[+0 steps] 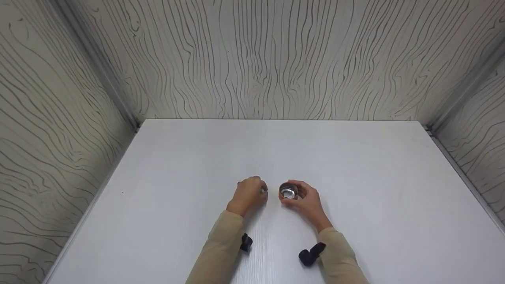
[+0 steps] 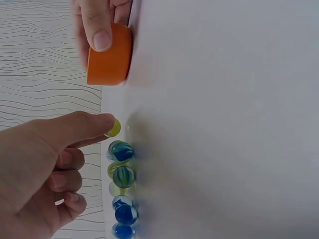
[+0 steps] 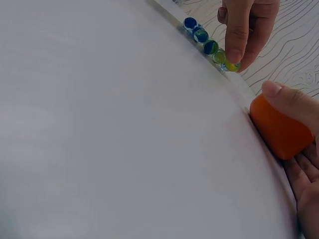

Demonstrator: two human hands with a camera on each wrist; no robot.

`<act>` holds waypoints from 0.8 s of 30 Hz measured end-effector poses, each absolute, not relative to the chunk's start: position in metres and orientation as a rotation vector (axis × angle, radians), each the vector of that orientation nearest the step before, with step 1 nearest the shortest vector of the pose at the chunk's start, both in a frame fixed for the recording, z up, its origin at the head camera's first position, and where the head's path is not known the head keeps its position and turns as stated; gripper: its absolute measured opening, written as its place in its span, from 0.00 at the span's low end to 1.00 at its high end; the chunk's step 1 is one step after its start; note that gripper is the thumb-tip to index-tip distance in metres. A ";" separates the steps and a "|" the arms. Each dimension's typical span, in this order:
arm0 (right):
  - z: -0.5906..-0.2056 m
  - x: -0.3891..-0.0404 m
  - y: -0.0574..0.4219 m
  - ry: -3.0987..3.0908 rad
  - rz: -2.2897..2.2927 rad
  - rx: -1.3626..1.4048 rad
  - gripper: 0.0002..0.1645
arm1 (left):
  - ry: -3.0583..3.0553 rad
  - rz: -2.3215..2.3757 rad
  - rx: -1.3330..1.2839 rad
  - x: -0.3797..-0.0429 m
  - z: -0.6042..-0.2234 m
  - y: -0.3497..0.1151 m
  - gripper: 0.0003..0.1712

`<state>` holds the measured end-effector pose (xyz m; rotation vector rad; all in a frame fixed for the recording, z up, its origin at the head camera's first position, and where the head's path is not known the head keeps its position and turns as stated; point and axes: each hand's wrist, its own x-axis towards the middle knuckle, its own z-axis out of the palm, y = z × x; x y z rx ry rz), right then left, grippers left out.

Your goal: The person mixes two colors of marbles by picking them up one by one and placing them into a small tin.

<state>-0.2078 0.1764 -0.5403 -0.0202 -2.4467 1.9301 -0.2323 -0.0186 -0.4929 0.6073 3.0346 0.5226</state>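
Observation:
Between thumb and forefinger, my left hand (image 1: 247,194) pinches a yellow glass marble (image 2: 115,128), just above the white table. Several more marbles (image 2: 123,177), blue, green and clear with swirls, lie close together beside it; in the head view the left hand mostly hides them. My right hand (image 1: 309,203) grips a small cup (image 2: 109,63), orange outside and shiny silver inside, thumb on one side and fingers on the other. Its mouth (image 1: 288,192) faces up in the head view, and its base is at the tabletop. A short gap separates the marble from the cup.
The white table (image 1: 189,157) spreads out around both hands. Wood-grain panels (image 1: 256,59) rise behind it and at both sides. Black wrist-worn devices (image 1: 309,255) stick out from the beige sleeves (image 1: 221,246).

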 end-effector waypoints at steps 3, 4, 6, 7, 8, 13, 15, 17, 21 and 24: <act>-0.540 -0.208 0.177 -2.452 1.925 -0.020 0.36 | 3.030 0.507 0.611 -0.233 -0.491 -0.018 0.09; -0.541 -0.208 0.177 -2.452 1.927 -0.020 0.36 | 3.031 0.499 0.617 -0.233 -0.490 -0.017 0.09; -0.541 -0.208 0.177 -2.451 1.929 -0.018 0.36 | 3.030 0.494 0.630 -0.233 -0.488 -0.017 0.09; -0.540 -0.208 0.177 -2.450 1.933 -0.019 0.36 | 3.031 0.493 0.637 -0.233 -0.487 -0.017 0.08; -0.540 -0.208 0.177 -2.450 1.931 -0.017 0.36 | 3.030 0.496 0.643 -0.233 -0.487 -0.017 0.08; -0.539 -0.207 0.176 -2.446 1.945 -0.030 0.36 | 3.027 0.516 0.652 -0.232 -0.484 -0.017 0.08; -0.539 -0.207 0.176 -2.448 1.945 -0.034 0.36 | 3.030 0.521 0.655 -0.232 -0.484 -0.017 0.08; -0.539 -0.207 0.176 -2.452 1.942 -0.035 0.36 | 3.039 0.527 0.664 -0.231 -0.484 -0.017 0.08; -0.539 -0.207 0.176 -2.467 1.919 -0.029 0.36 | 3.062 0.510 0.686 -0.230 -0.483 -0.017 0.08; -0.539 -0.208 0.176 -2.463 1.918 -0.027 0.36 | 3.087 0.490 0.707 -0.229 -0.481 -0.017 0.08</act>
